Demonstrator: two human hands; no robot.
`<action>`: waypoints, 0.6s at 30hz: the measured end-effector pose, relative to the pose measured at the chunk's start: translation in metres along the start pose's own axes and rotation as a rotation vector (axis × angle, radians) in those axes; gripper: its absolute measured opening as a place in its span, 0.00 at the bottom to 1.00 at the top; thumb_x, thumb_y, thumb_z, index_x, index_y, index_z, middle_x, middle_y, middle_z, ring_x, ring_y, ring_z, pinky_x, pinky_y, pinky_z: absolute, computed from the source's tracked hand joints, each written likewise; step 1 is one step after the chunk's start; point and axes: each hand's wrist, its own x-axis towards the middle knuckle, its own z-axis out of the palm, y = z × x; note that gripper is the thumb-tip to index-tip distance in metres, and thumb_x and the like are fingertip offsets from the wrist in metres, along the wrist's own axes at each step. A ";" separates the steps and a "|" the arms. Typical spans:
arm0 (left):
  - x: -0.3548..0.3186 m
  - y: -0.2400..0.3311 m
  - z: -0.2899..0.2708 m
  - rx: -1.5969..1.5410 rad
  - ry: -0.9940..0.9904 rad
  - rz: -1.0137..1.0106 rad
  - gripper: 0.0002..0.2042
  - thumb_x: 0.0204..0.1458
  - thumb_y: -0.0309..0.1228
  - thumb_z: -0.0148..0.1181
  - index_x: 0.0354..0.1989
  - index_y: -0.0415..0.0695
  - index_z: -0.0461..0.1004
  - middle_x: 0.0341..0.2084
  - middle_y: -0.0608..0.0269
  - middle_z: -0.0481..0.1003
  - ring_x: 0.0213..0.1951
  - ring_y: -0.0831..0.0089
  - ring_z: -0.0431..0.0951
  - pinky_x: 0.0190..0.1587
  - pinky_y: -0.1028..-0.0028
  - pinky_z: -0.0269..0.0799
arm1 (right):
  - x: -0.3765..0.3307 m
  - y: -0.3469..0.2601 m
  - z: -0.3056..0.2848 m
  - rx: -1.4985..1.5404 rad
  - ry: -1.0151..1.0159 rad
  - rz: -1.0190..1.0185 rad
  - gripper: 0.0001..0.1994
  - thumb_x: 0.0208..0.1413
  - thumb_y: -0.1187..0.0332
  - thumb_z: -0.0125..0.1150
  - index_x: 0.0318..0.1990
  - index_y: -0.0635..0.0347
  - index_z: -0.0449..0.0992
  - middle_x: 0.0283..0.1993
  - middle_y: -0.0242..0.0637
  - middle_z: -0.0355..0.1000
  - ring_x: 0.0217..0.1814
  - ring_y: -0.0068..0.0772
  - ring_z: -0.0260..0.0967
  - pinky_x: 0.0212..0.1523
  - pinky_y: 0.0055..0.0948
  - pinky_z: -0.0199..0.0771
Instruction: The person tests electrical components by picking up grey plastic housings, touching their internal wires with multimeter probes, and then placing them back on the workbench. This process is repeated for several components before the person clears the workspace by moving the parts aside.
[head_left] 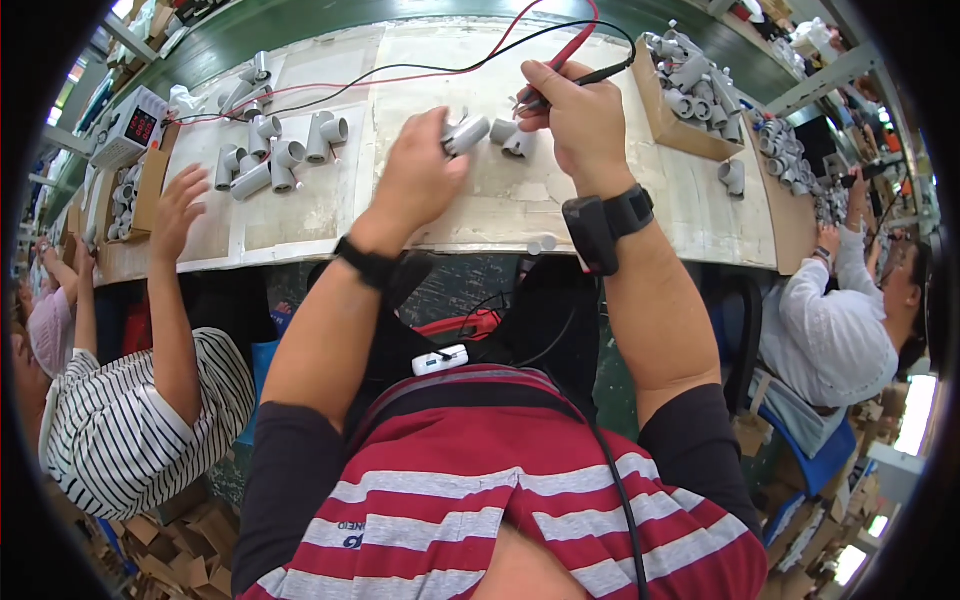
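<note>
My left hand (412, 175) is closed on a grey tube-shaped part (467, 136), which sticks out past its fingertips to the right. My right hand (585, 130) grips a pair of test probes, one red (571, 46) and one black (602, 74). Their tips point down and left, close to another grey tube-shaped part (516, 144) on the worktable (480, 205). Whether the tips touch it I cannot tell. Red and black leads run from the probes toward the far left.
Several grey parts (284, 155) lie to the left, near a white power supply (135, 130) with a red display. A cardboard box (700, 140) of grey parts stands at the right. Co-workers sit on both sides; one's hand (178, 210) reaches over the table at left.
</note>
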 end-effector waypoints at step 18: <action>-0.081 -0.022 -0.065 -1.022 -0.165 -0.373 0.32 0.54 0.19 0.67 0.69 0.33 0.65 0.56 0.56 0.75 0.54 0.73 0.77 0.58 0.73 0.74 | -0.055 0.080 0.048 -0.139 -0.156 0.115 0.09 0.62 0.67 0.69 0.37 0.66 0.82 0.28 0.33 0.78 0.24 0.20 0.74 0.25 0.21 0.75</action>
